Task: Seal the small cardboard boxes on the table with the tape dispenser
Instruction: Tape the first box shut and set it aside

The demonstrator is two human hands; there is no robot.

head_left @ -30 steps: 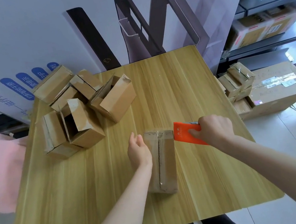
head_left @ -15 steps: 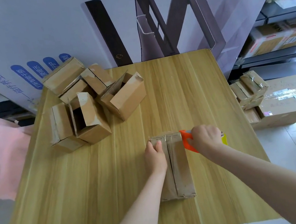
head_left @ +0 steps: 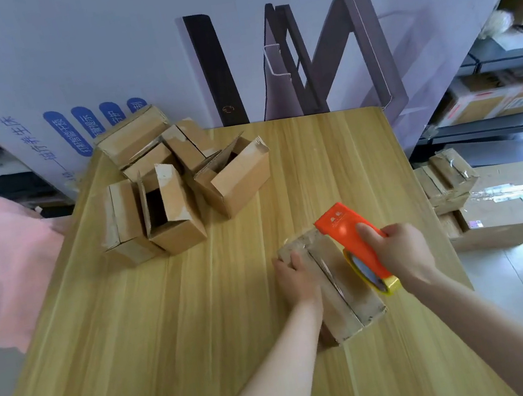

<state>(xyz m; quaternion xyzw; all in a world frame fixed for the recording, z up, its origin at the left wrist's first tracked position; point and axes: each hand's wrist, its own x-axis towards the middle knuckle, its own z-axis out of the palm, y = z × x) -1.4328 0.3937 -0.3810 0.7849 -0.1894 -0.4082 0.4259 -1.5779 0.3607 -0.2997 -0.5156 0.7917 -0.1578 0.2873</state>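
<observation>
A wooden table is taking up most of the view, and its near half is being left bare apart from the work at the right. A big white printed panel is being leaned behind the far edge of the table. To the right, on the floor, a large taped carton is being used as a rest for a few small boxes, with shelving behind them. At the left edge, a pink cloth is being draped over something that cannot be made out.

On the far left part of the table, a cluster of small cardboard boxes is being kept together, several of them touching; at least two are lying with flaps open.

Near the right front of the table, one small cardboard box is being worked on, lying flat with its long seam facing up. It is being steadied by the left hand, which is pressed over its left side with the fingers curled down on the top. An orange tape dispenser is being gripped firmly by the right hand, thumb lying on its back, and is being held against the box top at the far end. A yellow tape roll is being carried at the dispenser's near end, just above the box.
</observation>
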